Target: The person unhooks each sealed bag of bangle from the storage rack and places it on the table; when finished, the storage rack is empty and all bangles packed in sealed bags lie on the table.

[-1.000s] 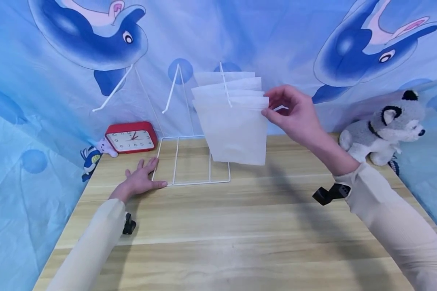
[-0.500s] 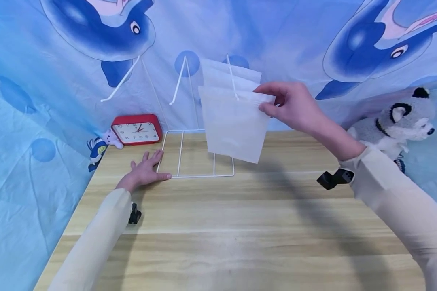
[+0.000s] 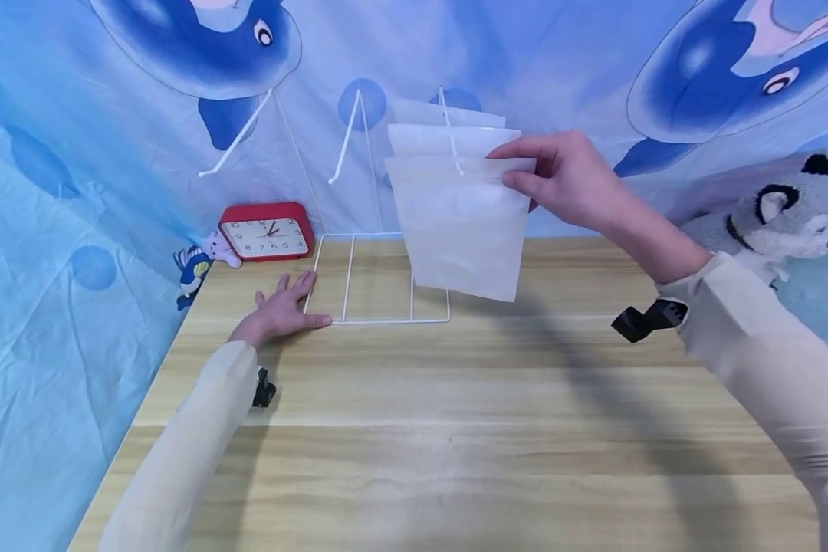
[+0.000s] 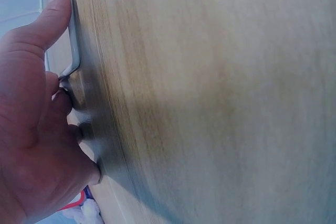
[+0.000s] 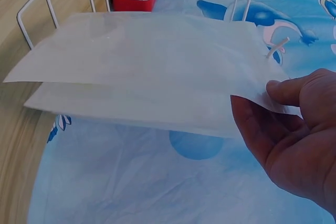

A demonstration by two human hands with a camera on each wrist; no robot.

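Observation:
A white wire rack (image 3: 386, 322) stands on the wooden table, with upright hooks. On its right hook hang several flat white translucent bags, one behind another. My right hand (image 3: 571, 182) pinches the top right corner of the front bag (image 3: 462, 230) between thumb and fingers. The bags behind (image 3: 417, 139) stand apart from it, their tops higher in the head view. In the right wrist view, the thumb (image 5: 286, 92) lies over the bag's edge. My left hand (image 3: 283, 308) rests spread at the rack's front left corner, thumb along the wire (image 4: 74, 40).
A red clock (image 3: 265, 230) sits behind my left hand, beside small plush toys (image 3: 219, 249). The rack's left hook (image 3: 238, 138) and middle hook (image 3: 346, 142) hold nothing. A grey-and-white plush dog (image 3: 780, 218) sits at the back right, before a blue dolphin-print cloth.
My right hand has moved its grip further over the front bag's top edge. The front bag now stands apart from those behind it. The left hand stays on the rack's corner; the head view has tilted.

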